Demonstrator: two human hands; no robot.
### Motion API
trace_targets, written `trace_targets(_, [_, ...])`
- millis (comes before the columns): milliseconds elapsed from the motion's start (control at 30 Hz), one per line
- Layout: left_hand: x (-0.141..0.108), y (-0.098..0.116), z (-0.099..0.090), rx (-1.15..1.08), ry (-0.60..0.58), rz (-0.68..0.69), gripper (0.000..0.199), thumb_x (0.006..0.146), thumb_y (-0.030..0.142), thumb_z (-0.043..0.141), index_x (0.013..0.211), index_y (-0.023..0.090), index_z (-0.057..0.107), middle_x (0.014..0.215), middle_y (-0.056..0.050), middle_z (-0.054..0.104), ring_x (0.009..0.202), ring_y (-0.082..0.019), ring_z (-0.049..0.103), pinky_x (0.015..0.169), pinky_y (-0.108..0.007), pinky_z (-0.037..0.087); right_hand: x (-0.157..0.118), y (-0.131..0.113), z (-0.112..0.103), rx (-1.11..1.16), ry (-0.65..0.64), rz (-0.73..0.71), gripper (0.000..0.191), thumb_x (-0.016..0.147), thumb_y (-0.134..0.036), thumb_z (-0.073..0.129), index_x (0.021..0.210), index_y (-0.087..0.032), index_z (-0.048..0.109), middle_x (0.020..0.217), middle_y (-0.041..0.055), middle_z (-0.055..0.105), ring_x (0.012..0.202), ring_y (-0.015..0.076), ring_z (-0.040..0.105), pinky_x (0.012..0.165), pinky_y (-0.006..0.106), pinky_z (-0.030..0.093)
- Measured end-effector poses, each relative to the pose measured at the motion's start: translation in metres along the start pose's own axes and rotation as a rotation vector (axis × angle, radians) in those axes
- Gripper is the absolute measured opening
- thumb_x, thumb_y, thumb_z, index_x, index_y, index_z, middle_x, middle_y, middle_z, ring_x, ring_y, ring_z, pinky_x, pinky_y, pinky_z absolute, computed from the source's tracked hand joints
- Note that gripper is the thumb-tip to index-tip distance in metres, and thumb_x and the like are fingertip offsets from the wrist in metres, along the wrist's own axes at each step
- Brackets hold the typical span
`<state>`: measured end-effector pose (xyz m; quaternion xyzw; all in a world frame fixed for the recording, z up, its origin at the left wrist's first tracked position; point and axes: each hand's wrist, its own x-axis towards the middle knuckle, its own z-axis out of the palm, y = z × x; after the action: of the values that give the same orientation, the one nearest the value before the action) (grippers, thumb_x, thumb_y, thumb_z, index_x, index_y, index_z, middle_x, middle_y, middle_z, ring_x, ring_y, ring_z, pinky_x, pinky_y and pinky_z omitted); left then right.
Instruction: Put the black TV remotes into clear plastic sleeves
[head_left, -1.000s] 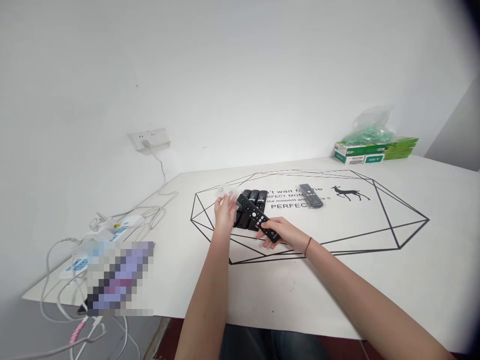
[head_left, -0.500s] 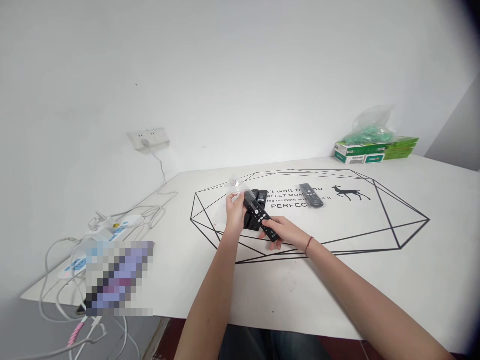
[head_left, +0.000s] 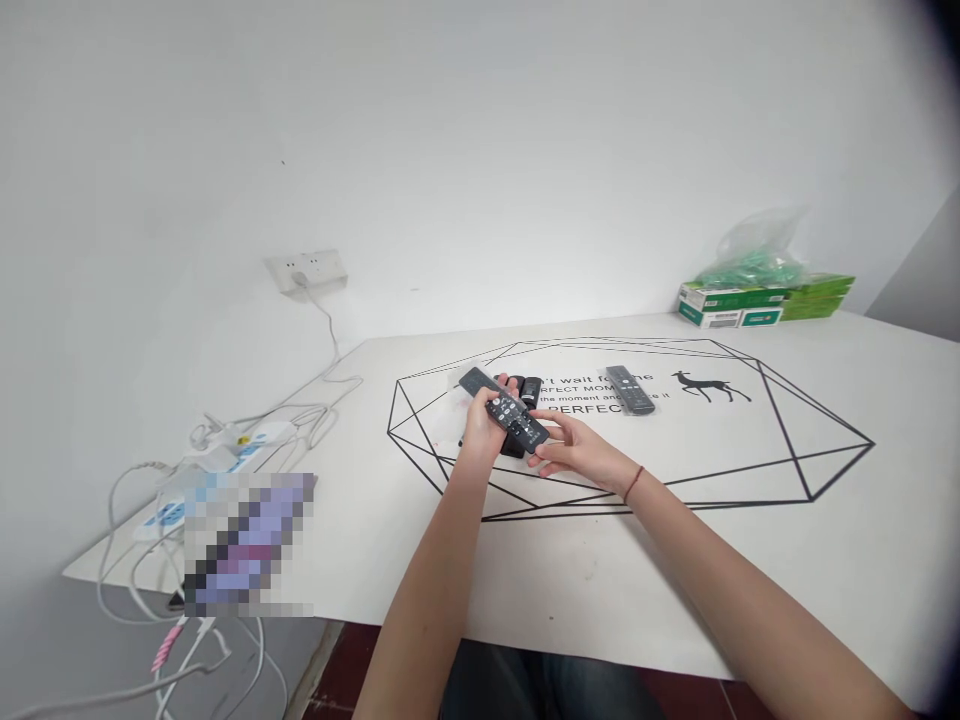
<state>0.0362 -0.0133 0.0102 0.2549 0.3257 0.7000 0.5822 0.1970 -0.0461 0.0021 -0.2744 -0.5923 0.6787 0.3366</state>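
Head view, centre of frame: one dark remote control [head_left: 508, 411], buttons facing up, is lying aslant across the left hand, its far end pointing to the upper left and showing a clear plastic cover.

Left hand [head_left: 484, 428], centre: is gripping the remote control, thumb pressing on top, fingers passing beneath.

Right hand [head_left: 583, 452], right of centre: is curving its fingers about the near end of the remote control; whether they are pinching it or only touching it, one cannot tell. A thin dark-red band [head_left: 634, 483] is circling the wrist.

Group of black remotes [head_left: 532, 390], directly behind and below the hands: is resting on the table, partly hidden; count not legible.

Wrapped remote [head_left: 631, 391], right of centre: is lying apart, near the printed deer [head_left: 709, 386].

Table [head_left: 750, 560]: is bearing black line print and lettering.

Upper right: green-and-white boxes [head_left: 731, 299] are supporting a clear plastic bag [head_left: 757, 258].

Left side: a wall socket [head_left: 319, 268] is feeding a cable; a power strip [head_left: 268, 440] is lying among white cords, beside a pixelated item [head_left: 251, 545].
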Motion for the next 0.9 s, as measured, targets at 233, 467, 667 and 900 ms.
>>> trace_targets(233, [-0.009, -0.024, 0.014, 0.029, -0.032, -0.059, 0.034, 0.080, 0.048, 0.053, 0.092, 0.017, 0.054, 0.077, -0.003, 0.061, 0.065, -0.012, 0.060, 0.061, -0.024, 0.050, 0.008, 0.013, -0.004, -0.744, 0.374, -0.422, 0.059, 0.078, -0.034, 0.061, 0.131, -0.028, 0.038, 0.127, 0.0116, 0.043, 0.090, 0.0209, 0.058, 0.074, 0.038, 0.054])
trace_targets(467, [-0.029, -0.058, 0.028, 0.100, -0.286, -0.209, 0.037, 0.079, 0.045, 0.059, 0.108, 0.022, 0.054, 0.084, -0.002, 0.064, 0.079, -0.014, 0.063, 0.071, -0.027, 0.049, 0.003, 0.006, -0.020, -1.038, 0.516, -0.492, 0.045, 0.087, -0.021, 0.041, 0.131, -0.025, 0.041, 0.123, 0.0115, 0.050, 0.090, 0.0225, 0.057, 0.084, 0.041, 0.047])
trace_targets(667, [-0.020, -0.047, 0.015, 0.350, -0.448, -0.098, 0.043, 0.079, 0.048, 0.058, 0.110, 0.019, 0.056, 0.097, -0.010, 0.066, 0.092, -0.022, 0.063, 0.082, -0.037, 0.048, 0.003, -0.001, -0.032, -0.708, 0.259, -0.354, 0.053, 0.080, -0.028, 0.055, 0.132, -0.026, 0.043, 0.121, 0.0080, 0.054, 0.101, 0.0215, 0.055, 0.087, 0.037, 0.047])
trace_targets(900, [-0.019, -0.034, 0.010, 0.628, -0.572, -0.026, 0.051, 0.081, 0.055, 0.050, 0.110, 0.013, 0.060, 0.103, -0.012, 0.067, 0.103, -0.024, 0.059, 0.093, -0.039, 0.042, 0.000, -0.006, -0.043, -0.576, 0.145, -0.256, 0.060, 0.084, -0.038, 0.050, 0.140, -0.023, 0.032, 0.067, -0.0022, 0.055, 0.068, 0.0151, 0.056, 0.073, 0.034, 0.050])
